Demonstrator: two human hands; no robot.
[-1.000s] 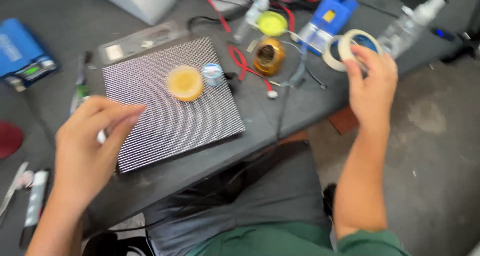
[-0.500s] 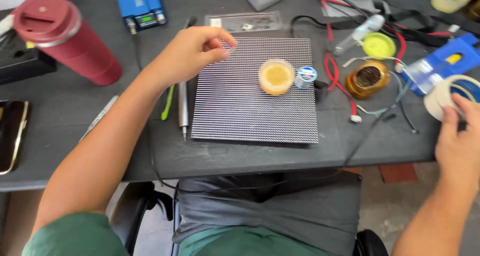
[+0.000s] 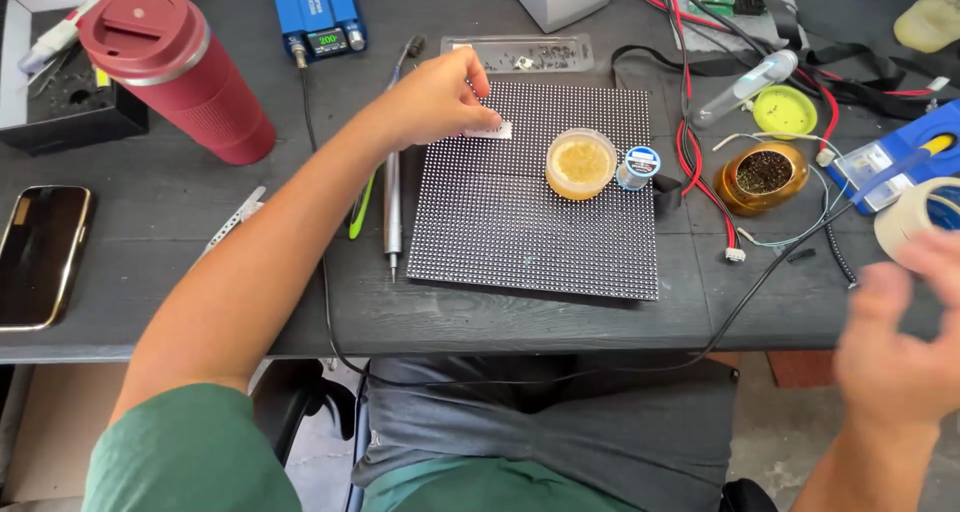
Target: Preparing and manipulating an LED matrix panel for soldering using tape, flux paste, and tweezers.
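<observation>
The white tape strip now lies on the dotted LED panel's upper left corner, pinched under our left hand's fingertips. Our right hand has left the tape roll, fingers spread, blurred.

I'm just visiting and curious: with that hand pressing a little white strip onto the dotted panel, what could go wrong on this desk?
The left hand presses a small white strip onto the dotted panel; a slip might set it crooked. The open tub of yellow paste and little solder spool sit on that panel, so a nudge could tip or roll them. The right hand, blurred, is near the tape roll and trailing cables, which might snag.
</observation>
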